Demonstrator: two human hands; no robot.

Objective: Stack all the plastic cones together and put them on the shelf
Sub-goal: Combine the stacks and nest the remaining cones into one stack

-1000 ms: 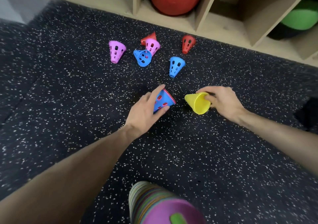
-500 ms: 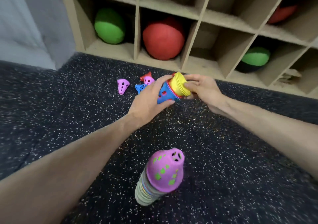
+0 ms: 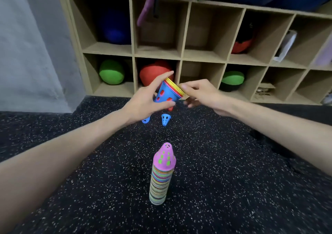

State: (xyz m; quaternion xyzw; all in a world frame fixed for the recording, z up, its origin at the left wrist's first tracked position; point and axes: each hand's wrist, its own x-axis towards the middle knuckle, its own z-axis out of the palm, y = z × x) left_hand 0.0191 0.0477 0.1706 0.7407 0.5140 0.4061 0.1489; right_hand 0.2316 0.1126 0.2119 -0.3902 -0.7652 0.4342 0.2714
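Two hands, two loose blue cones (one half hidden), one tall stack, two green balls

Left hand grips blue cone; right hand pinches its rim.

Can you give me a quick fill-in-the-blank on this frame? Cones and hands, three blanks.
1. The left hand grips a nested bundle whose outer cone is ___ in colour.
2. The tall stack standing on the floor is topped by a ___ cone.
3. The right hand pinches the bundle at its ___ end.

Missing words: blue; purple; wide (rim)
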